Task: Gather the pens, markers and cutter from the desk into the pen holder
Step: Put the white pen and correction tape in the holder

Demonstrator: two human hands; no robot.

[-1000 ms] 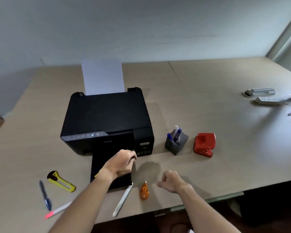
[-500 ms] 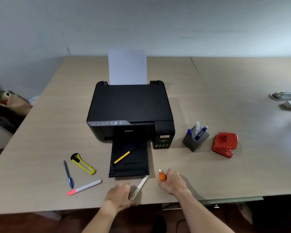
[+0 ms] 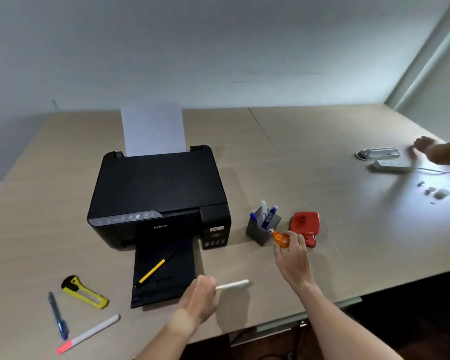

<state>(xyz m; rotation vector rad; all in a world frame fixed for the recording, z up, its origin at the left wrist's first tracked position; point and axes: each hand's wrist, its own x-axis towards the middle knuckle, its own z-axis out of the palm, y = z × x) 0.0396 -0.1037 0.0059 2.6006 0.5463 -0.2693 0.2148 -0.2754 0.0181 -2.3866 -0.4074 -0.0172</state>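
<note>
Desk (image 3: 309, 141) fills the frame, printer (image 3: 159, 188) centre-left w/ paper (image 3: 153, 127) sticking up at the back. Big risk first: the holder (image 3: 261, 231), right of centre, is small, light-looking and already has pens in it, so a hard push w/ the next item could tip it or shove it into the red punch (image 3: 305, 227) just beside it.

Right hand (image 3: 292, 258) is just below-right of the holder, fingers pinched on the orange tape roller (image 3: 281, 239), nose aimed at the holder's near corner and close to it. The roller is short and stubby; my guess is it drops to the bottom and gets buried, or catches on the pens on the way in.

Left hand (image 3: 202, 300), lower centre, is curled closed around one end of the white marker (image 3: 233, 285), most of the barrel poking out to the right, lifted off the desk. An end grip like that is wobbly, so it could swing or slip on the carry across. Holder is well apart from this hand, up and to the right.

Still out: yellow pen (image 3: 153, 270) on the printer's tray (image 3: 164, 271), easy to roll off the black lip; cutter (image 3: 85, 292), blue pen (image 3: 57, 317) and pink-tip marker (image 3: 89, 333) lower left, all well apart from both hands. Cutter blade state: can't tell.

Upper right, another person's hand (image 3: 426, 148) near a power strip (image 3: 392, 165), blurred.
</note>
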